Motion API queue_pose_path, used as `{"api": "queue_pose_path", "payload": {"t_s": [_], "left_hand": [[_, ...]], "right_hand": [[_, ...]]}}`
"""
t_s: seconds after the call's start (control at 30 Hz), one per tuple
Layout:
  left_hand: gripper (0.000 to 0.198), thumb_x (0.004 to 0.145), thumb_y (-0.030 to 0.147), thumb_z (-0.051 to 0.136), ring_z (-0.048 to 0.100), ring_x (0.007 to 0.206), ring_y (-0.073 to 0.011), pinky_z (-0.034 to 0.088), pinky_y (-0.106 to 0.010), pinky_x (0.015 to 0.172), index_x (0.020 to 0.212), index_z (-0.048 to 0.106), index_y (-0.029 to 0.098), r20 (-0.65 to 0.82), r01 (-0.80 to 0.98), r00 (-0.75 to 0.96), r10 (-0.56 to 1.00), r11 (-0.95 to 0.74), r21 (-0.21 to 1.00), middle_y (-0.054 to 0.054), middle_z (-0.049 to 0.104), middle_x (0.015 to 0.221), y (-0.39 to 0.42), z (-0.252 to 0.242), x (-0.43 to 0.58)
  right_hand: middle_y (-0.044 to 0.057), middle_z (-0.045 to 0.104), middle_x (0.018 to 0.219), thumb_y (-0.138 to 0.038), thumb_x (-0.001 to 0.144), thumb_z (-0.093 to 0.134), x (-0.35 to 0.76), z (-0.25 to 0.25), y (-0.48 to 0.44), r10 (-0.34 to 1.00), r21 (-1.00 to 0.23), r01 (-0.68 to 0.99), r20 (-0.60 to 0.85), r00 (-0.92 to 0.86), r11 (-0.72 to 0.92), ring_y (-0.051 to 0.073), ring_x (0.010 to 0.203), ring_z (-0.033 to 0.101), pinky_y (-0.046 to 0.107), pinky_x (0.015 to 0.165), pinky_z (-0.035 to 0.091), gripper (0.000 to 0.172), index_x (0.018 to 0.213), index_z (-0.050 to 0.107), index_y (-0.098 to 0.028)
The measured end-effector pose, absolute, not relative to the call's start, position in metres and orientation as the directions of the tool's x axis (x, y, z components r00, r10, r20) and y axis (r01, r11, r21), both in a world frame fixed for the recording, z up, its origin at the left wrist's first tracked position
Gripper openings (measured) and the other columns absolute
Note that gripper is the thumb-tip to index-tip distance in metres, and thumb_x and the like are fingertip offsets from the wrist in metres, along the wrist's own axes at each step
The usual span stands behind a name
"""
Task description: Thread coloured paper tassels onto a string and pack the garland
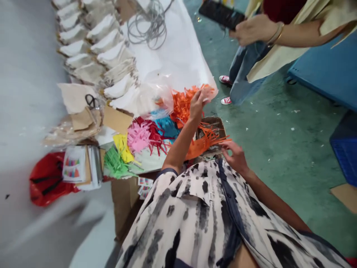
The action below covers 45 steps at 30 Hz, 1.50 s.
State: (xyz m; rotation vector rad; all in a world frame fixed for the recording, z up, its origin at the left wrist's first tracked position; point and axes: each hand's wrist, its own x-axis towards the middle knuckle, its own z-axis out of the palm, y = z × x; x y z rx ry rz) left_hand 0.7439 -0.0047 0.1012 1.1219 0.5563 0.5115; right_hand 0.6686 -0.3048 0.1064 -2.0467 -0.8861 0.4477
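My left hand [196, 103] reaches over a bunch of orange fringed tassels [181, 106] at the table's near right corner. Its fingers are closed on the orange strips, where a bit of clear plastic also shows. Lower down, another orange fringed piece [196, 148] lies in front of me over an open cardboard box [219, 126]. My right hand [235, 156] is beside that piece, fingers apart and slightly curled, fingertips at the ends of its strips. Left of these lie blue [167, 126], dark red [153, 136], pink [138, 137], yellow [122, 146] and green tassels [114, 162].
A clear plastic bag [152, 95] lies behind the tassels. Rows of whitish packets [104, 48] and a coiled cable [150, 28] are farther back. Black scissors [90, 100] rest at left. Another person [256, 29] stands at right, holding a dark device [221, 14].
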Motion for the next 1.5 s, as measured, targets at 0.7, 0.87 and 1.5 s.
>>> {"api": "queue_pose_path", "payload": {"t_s": [0.7, 0.87, 1.5], "left_hand": [[0.017, 0.106, 0.031, 0.066, 0.070, 0.120, -0.0267, 0.050, -0.042, 0.106, 0.109, 0.080, 0.023, -0.251, 0.597, 0.774, 0.581, -0.538, 0.595, -0.010, 0.081, 0.117, -0.109, 0.020, 0.445], [0.023, 0.110, 0.038, 0.063, 0.071, 0.116, -0.0268, 0.047, -0.044, 0.104, 0.107, 0.080, 0.023, -0.256, 0.695, 0.673, 0.694, -0.475, 0.540, -0.008, 0.084, 0.117, -0.105, 0.015, 0.445], [0.028, 0.103, 0.035, 0.069, 0.071, 0.108, -0.0327, 0.050, -0.046, 0.097, 0.125, 0.079, 0.021, -0.202, 0.761, 0.591, 0.781, -0.456, 0.462, -0.016, 0.082, 0.107, -0.102, -0.004, 0.465]], "right_hand": [[0.015, 0.082, 0.112, -0.034, 0.110, 0.048, 0.682, 0.043, -0.222, 0.929, -0.406, 0.899, -0.370, 0.000, -0.162, 0.027, 0.106, 0.069, 0.037, 0.088, 0.032, 0.036, 0.104, 0.078, -0.015], [0.013, 0.083, 0.113, -0.038, 0.109, 0.048, 0.684, 0.036, -0.205, 0.896, -0.378, 0.885, -0.434, 0.089, -0.272, 0.027, 0.107, 0.073, 0.035, 0.083, 0.034, 0.038, 0.112, 0.079, -0.017], [0.019, 0.083, 0.112, -0.044, 0.107, 0.047, 0.669, 0.028, -0.190, 0.779, -0.201, 0.859, -0.551, 0.299, -0.471, 0.032, 0.106, 0.073, 0.039, 0.084, 0.041, 0.043, 0.113, 0.078, -0.015]]}}
